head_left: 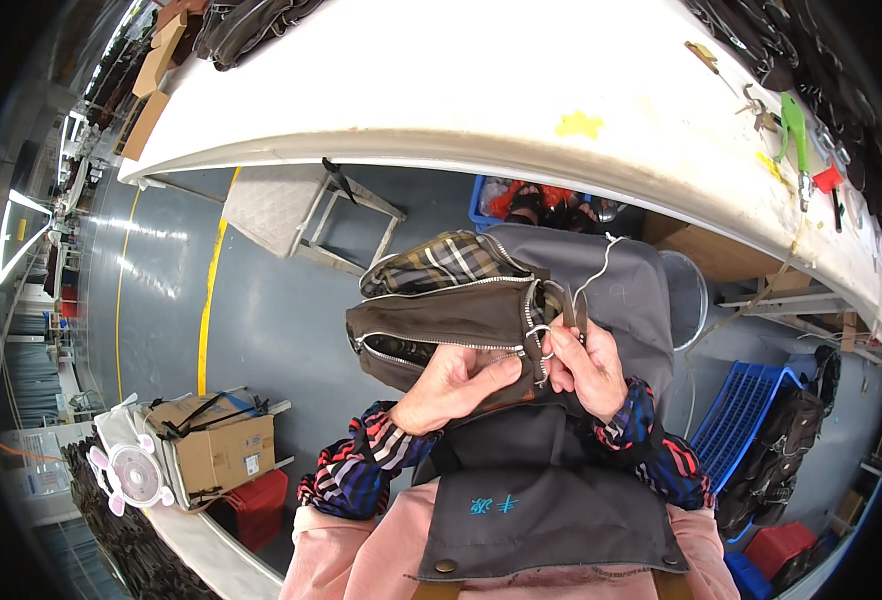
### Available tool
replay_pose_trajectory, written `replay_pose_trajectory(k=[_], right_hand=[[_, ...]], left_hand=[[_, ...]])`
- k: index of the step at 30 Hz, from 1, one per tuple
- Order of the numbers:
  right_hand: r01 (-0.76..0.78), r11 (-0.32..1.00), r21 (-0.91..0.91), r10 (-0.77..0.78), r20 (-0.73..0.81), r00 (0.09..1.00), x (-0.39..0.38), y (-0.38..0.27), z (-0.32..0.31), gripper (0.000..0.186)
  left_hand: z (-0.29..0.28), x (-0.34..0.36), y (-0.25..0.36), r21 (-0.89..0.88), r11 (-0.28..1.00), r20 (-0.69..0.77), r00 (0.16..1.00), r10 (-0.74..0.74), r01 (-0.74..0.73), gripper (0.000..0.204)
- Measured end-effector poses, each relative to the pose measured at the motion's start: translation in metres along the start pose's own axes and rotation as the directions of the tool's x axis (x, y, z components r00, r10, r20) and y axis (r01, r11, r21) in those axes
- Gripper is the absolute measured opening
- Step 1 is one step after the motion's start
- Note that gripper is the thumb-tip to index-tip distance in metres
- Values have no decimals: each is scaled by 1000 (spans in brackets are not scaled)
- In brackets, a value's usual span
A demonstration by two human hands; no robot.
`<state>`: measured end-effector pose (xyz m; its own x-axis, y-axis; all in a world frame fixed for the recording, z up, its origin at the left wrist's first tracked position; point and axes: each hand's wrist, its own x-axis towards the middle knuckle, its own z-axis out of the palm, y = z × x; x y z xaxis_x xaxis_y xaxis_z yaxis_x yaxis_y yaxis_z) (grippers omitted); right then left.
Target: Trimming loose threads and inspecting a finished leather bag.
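A dark brown canvas bag (441,318) with several open zippers lies across my lap, and its plaid lining (451,258) shows at the far side. My left hand (451,388) grips the bag's near edge, thumb outside and fingers partly hidden in the zipped opening. At the bag's right end, my right hand (589,372) is closed around dark metal snips (574,312), their tips pointing away from me. A white cord (601,268) runs from near the snips onto dark grey cloth (626,290). The right fingertips also pinch close to the zipper end, where details are small.
Beyond the bag stretches a white table (411,90), with a green-handled tool (793,130) at its right. Under it stand a stool (271,205) and a blue bin (481,205). A carton (226,450) and small fan (133,475) sit left; a blue crate (746,415) stands right.
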<state>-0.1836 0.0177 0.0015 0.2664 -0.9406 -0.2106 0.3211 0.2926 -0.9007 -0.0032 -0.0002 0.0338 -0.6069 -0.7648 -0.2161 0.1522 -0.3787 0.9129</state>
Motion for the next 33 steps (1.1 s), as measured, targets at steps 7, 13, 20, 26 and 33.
replay_pose_trajectory(k=[7,13,20,26,33], right_hand=[[-4,1000,12,5,-34,999,-10,8,0,21],[11,1000,-21,-11,-6,1000,-12,8,-2,20],[-13,1000,20,13,-7,1000,-15,9,-4,17],[-4,999,52,6,-44,999,-14,12,-5,11],[36,998,-59,-44,-130,991,-15,13,-9,7]], left_hand=[[10,7,-18,-395,894,-475,880,0,-213,26],[6,3,-20,-562,804,-325,946,2,-195,43],[6,4,-23,-670,726,-240,971,-13,-155,49],[7,3,-30,-711,684,-228,974,-3,-164,50],[15,-1,-40,-620,753,-203,972,119,-222,48]])
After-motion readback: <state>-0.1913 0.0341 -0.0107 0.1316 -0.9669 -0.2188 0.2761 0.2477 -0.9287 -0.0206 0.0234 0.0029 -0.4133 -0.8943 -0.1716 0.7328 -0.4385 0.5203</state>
